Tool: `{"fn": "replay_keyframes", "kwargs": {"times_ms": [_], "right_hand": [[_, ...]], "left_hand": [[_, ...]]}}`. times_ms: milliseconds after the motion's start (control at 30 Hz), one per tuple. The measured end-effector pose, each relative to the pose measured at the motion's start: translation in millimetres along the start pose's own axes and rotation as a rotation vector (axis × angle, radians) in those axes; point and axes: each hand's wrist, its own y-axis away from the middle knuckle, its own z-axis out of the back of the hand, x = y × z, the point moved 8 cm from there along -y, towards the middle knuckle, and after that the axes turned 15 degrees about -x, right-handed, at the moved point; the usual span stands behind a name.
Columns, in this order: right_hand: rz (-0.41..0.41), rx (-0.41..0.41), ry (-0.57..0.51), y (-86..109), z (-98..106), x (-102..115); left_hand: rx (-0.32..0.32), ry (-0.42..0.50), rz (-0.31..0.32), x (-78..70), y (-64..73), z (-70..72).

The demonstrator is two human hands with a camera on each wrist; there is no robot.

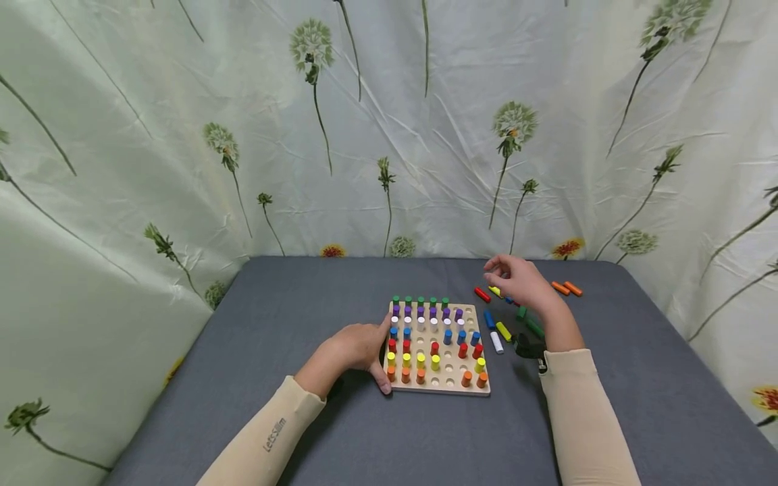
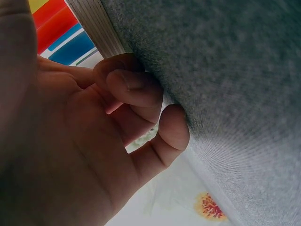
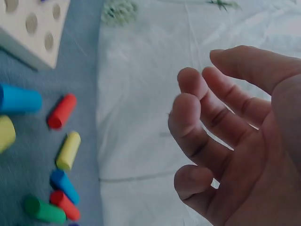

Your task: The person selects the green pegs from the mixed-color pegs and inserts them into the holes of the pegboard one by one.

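A wooden pegboard (image 1: 442,387) lies on the table, with rows of upright pegs in green, purple, white, blue, red, yellow and orange. Several holes in its blue, red, yellow and orange rows have no peg. My left hand (image 1: 358,347) grips the board's left side, thumb at the near corner; in the left wrist view its curled fingers (image 2: 134,89) lie by the wooden edge. Above loose pegs at the back right hovers my right hand (image 1: 519,280). Its fingers are loosely bent, with nothing between them in the right wrist view.
Right of the board lie loose pegs: red (image 1: 482,294), blue (image 1: 489,319), yellow (image 1: 503,331), white (image 1: 496,343) and green (image 1: 535,329). Two orange pegs (image 1: 573,289) lie farther right. The grey table (image 1: 304,297) ends at a flower-patterned curtain (image 1: 425,202).
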Motion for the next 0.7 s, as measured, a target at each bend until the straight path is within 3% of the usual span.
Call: {"fn": "replay_keyframes", "kwargs": {"times_ms": [267, 700], "right_hand": [[-0.055, -0.065, 0.041, 2.7, 28, -25], [-0.148, -0.043, 0.131, 3.7, 31, -56]], "left_hand": [[0.012, -0.014, 0.008, -0.5, -0.3, -0.7], [0.006, -0.024, -0.002, -0.9, 0.1, -0.3]]}}
